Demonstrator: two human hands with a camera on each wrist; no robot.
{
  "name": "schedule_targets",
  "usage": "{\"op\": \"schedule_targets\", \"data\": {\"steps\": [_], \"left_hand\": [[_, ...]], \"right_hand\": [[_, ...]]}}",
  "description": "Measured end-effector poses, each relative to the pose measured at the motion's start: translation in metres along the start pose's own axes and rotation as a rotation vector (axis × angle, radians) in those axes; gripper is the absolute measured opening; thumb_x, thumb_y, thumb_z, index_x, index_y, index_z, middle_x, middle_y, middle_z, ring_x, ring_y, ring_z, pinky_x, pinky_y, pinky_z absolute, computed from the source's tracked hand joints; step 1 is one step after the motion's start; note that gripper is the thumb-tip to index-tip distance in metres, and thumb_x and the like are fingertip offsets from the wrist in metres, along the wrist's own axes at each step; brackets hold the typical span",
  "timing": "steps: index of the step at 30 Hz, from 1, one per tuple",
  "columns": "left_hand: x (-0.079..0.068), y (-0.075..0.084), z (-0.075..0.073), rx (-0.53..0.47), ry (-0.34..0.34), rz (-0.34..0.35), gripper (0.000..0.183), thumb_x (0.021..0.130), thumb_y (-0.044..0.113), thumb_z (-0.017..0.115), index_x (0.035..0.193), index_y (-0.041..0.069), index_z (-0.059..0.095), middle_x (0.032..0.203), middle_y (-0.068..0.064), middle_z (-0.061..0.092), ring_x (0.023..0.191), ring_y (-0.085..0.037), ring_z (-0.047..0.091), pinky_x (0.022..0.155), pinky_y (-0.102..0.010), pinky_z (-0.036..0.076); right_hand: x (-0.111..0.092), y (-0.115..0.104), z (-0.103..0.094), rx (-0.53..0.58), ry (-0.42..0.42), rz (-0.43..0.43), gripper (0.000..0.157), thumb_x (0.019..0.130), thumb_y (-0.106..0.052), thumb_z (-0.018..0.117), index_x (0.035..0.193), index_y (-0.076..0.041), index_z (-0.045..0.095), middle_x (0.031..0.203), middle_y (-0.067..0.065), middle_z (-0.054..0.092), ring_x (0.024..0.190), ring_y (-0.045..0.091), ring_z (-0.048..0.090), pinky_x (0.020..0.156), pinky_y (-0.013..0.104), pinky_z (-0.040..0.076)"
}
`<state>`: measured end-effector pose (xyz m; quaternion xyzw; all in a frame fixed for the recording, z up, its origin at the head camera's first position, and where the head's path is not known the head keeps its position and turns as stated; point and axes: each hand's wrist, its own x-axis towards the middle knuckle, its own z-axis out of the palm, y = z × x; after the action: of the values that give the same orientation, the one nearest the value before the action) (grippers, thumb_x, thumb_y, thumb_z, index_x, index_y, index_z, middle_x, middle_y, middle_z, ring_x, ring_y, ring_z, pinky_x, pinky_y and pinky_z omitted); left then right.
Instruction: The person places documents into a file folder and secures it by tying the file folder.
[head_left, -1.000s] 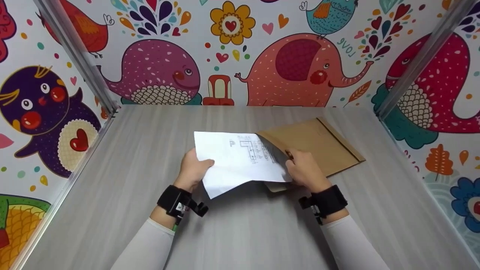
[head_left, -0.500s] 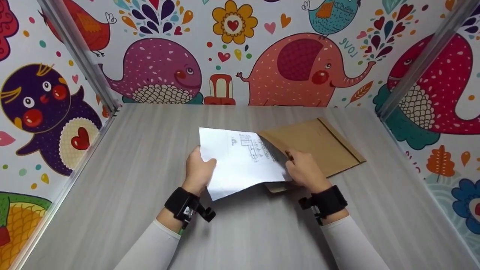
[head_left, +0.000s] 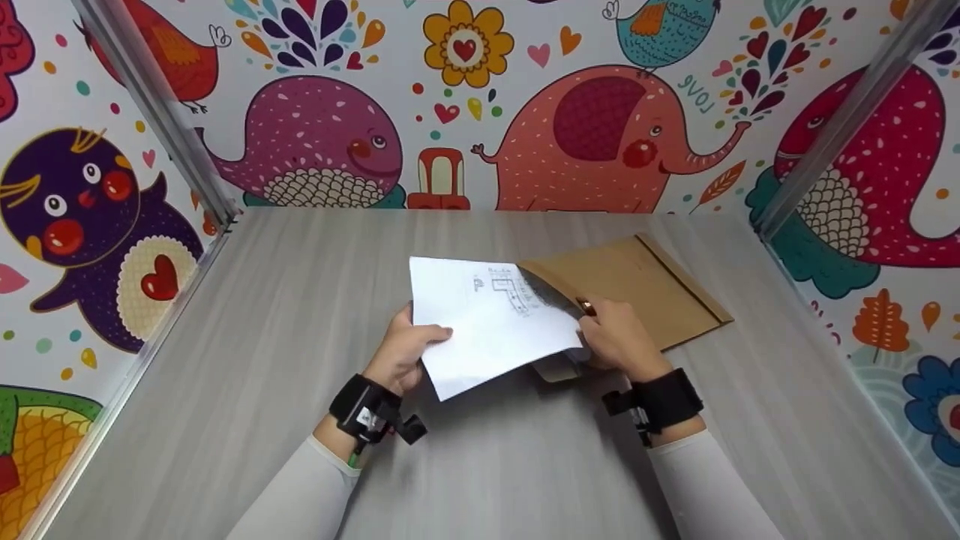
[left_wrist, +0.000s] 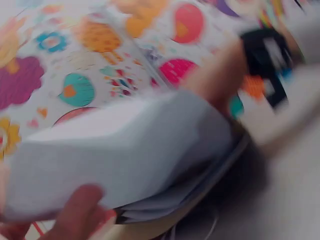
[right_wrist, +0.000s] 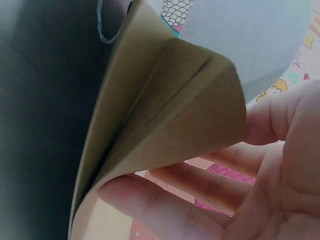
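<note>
A: State the condition of the left hand [head_left: 397, 351].
B: Fingers clamped on the left side of a white sheet [head_left: 491, 330], the thumb lying across its top face.
A: And the right hand [head_left: 622, 337]?
B: Fingers clamped on the left, open end of a brown envelope [head_left: 630, 277]. The right wrist view shows creased brown material against those fingers.
A: Where is the sheet in relation to the envelope?
B: Between the two hands, over the worktop [head_left: 487, 472]. Its right end meets the envelope's mouth, under the raised upper layer. How far inside it reaches, I cannot tell.
A: Markings?
B: A dark line drawing [head_left: 510, 291] towards the right half; fine detail too small to read. The left wrist view, blurred, shows several layered white edges.
A: Further observations?
B: A dark strip [head_left: 681, 277] runs along the envelope's far right side. Black straps encircle the left wrist [head_left: 366, 409] and right wrist [head_left: 666, 401]. Behind the worktop, the wall [head_left: 450, 79] carries cartoon animals, an elephant [head_left: 592, 150] included.
</note>
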<state>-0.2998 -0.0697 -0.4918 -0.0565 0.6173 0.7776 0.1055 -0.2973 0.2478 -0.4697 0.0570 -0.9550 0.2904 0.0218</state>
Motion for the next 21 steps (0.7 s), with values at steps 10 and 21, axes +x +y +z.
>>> {"op": "schedule_targets", "data": {"steps": [10, 21], "left_hand": [[0.002, -0.001, -0.006, 0.118, -0.071, -0.047, 0.049, 0.083, -0.023, 0.053, 0.130, -0.012, 0.050, 0.118, -0.023, 0.067, 0.101, -0.030, 0.070, 0.085, -0.041, 0.064], [-0.030, 0.010, 0.030, 0.109, -0.085, 0.025, 0.074, 0.080, -0.021, 0.048, 0.153, -0.014, 0.037, 0.142, -0.032, 0.055, 0.123, -0.037, 0.061, 0.099, -0.043, 0.059]], "right_hand": [[0.002, 0.004, -0.005, -0.013, -0.003, 0.032, 0.049, 0.099, -0.017, 0.044, 0.141, -0.002, 0.064, 0.134, 0.025, 0.070, 0.113, 0.039, 0.065, 0.099, 0.056, 0.054], [0.000, 0.010, -0.017, -0.051, 0.068, 0.027, 0.039, 0.101, -0.011, 0.042, 0.130, 0.000, 0.066, 0.118, 0.026, 0.071, 0.098, 0.037, 0.063, 0.088, 0.055, 0.053]]}}
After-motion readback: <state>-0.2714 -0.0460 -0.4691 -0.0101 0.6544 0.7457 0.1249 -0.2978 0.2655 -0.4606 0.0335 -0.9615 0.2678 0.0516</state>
